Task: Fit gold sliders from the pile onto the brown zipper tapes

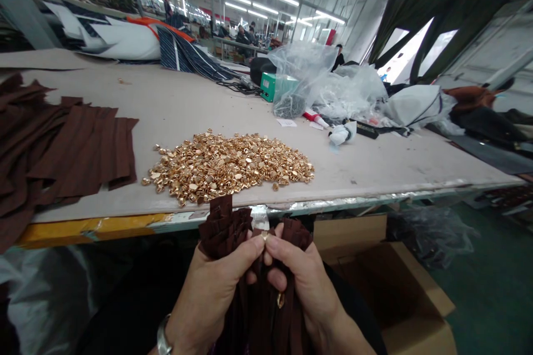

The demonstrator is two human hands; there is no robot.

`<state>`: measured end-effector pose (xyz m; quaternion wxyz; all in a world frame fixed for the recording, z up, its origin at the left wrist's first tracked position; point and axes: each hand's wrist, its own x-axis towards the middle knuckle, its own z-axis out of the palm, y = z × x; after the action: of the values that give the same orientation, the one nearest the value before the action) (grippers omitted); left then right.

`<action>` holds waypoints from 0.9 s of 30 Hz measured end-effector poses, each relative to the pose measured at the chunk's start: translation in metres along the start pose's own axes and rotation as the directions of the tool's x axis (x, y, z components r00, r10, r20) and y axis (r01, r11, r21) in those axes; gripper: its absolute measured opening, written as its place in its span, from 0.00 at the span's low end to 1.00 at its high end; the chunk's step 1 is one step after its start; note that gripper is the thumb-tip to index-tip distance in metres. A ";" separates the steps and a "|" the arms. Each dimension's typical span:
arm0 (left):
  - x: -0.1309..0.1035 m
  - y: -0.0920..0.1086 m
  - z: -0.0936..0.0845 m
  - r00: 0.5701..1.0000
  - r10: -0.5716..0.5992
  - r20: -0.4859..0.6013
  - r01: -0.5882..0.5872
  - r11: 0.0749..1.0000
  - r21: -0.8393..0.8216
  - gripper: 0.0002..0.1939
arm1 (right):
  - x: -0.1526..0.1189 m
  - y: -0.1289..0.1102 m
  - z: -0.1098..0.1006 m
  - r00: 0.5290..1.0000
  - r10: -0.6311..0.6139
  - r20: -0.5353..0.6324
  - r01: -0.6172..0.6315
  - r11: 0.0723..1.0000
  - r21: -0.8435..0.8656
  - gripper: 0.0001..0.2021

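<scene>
My left hand (227, 274) is closed round a bundle of dark brown zipper tapes (225, 227). My right hand (300, 272) grips more of these brown strips. Between my two thumb tips is a small gold zipper slider (265, 236), pinched at the end of one tape and partly covered by the thumbs. Another gold piece (280, 300) hangs lower, below my right fingers. Just beyond my hands, a heap of gold zipper sliders (233, 166) lies on the table (375, 161). The lower ends of the tapes drop toward my lap.
More brown tapes (83, 144) are stacked on the table's left side. Clear plastic bags (325, 80), a green box (277, 87) and a red-and-white tube (315, 118) sit toward the back. Below the edge at right stands an open cardboard box (387, 283). Several people work farther off.
</scene>
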<state>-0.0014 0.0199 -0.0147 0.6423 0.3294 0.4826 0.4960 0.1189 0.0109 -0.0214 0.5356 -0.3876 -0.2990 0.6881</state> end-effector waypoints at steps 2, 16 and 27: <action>0.000 -0.001 0.000 1.000 0.006 0.024 -0.005 1.000 -0.007 0.11 | -0.001 -0.002 0.001 1.000 -0.009 -0.020 0.008 0.999 -0.039 0.14; -0.006 -0.004 -0.003 0.969 -0.213 0.125 0.241 0.931 -0.276 0.11 | -0.003 0.002 -0.002 0.999 0.037 -0.003 -0.037 0.999 -0.021 0.13; -0.005 -0.006 -0.001 0.984 -0.159 0.076 0.171 0.963 -0.208 0.11 | -0.001 0.000 -0.001 1.000 0.023 -0.006 -0.023 0.999 -0.026 0.13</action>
<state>-0.0003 0.0137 -0.0193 0.7270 0.2316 0.4331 0.4799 0.1196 0.0096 -0.0214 0.5236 -0.3998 -0.3018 0.6892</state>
